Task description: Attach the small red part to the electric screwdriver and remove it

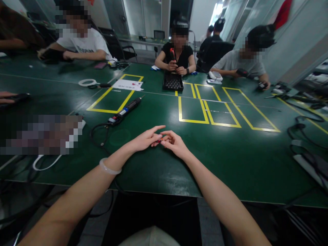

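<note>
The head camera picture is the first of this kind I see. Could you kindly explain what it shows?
There is no machine arm here. The camera sits on a person's head, looking forward and down, so you see that person's bare left hand and right hand. A pale bracelet is on the left arm. A small red piece shows between the fingertips of both hands, too small to name. On the green table lie a power screwdriver, a white paper and yellow tape. Across it, another person in black holds a red tool above a black tray.
</note>
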The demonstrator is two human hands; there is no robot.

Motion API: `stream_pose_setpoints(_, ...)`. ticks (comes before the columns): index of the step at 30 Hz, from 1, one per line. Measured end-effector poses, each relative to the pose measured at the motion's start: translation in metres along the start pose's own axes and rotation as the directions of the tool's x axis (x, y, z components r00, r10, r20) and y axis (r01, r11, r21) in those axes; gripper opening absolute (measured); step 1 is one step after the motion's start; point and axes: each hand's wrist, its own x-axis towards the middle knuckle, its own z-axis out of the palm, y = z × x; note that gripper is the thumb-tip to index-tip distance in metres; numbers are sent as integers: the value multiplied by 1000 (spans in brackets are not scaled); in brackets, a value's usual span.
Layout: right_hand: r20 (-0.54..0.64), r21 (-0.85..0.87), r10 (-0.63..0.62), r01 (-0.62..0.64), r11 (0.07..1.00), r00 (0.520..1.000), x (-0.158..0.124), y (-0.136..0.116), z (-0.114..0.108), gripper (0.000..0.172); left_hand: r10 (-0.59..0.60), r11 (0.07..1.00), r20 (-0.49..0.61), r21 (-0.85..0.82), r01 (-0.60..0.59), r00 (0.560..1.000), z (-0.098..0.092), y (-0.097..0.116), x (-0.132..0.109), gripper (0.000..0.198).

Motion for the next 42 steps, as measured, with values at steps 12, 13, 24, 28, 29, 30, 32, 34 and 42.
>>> stream_pose_setpoints(12,-117,-178,-104,82,981,988,0,0,-3,21,-2,999,-36,-43,0,999,1,-16,4,36)
stream_pose_setpoints(13,-121,-176,-111,89,980,986,0,1,-3,22,8,1000,-51,-20,-9,999,0,-15,4,36)
stream_pose_setpoints(24,-120,-67,-25,17,998,992,2,3,-5,24,177,914,-91,384,-130,980,-10,-11,-1,31)
stream_pose_setpoints(28,-140,-24,-11,7,1000,990,3,7,-7,32,263,662,-404,736,141,876,-58,-22,-9,44)
stream_pose_setpoints(29,-141,-18,-6,3,1000,990,3,9,-8,34,259,604,-500,752,266,826,-74,-28,-13,48)
stream_pose_setpoints(30,-143,-15,0,-3,1000,990,3,10,-8,37,240,550,-588,738,390,773,-90,-35,-19,54)
stream_pose_setpoints(32,-139,-23,14,-18,1000,990,4,12,-9,36,161,461,-721,659,594,674,-119,-48,-31,72)
stream_pose_setpoints(34,-131,-42,20,-25,999,991,4,13,-9,32,7,399,-783,572,716,622,-142,-61,-44,88)
stream_pose_setpoints(42,-132,-97,-18,5,995,991,3,8,-9,26,-268,428,-689,541,724,674,-174,-90,-56,78)
